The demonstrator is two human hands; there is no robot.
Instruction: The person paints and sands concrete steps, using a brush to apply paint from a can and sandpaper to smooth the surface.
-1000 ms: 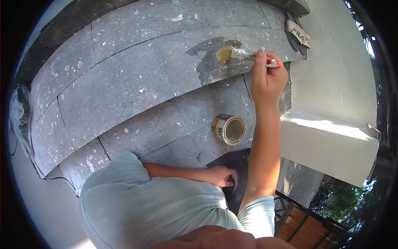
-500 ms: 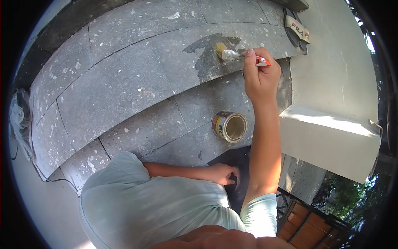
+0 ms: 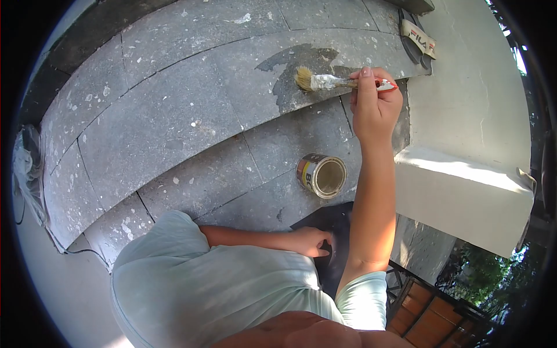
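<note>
My right hand (image 3: 376, 101) is closed round the red and white handle of a paintbrush (image 3: 328, 82). The brush's pale bristles are over a dark wet patch (image 3: 287, 87) on the speckled grey step (image 3: 191, 110); whether they touch it is hard to tell. Below the patch, on the lower step, stands an open can (image 3: 322, 176) with a light inside. My left hand (image 3: 313, 241) rests by my dark clothing, its fingers curled; what they hold, if anything, is hidden.
A sandal (image 3: 418, 40) lies at the step's right end beside the cream wall (image 3: 476, 93). A pale ledge (image 3: 464, 197) juts out at the right. Crumpled plastic (image 3: 29, 168) and a thin cable are at the far left.
My right hand has moved to the right and slightly down, and the brush has shifted with it, its bristles now a little lower and pointing left. My left hand has stayed in place.
</note>
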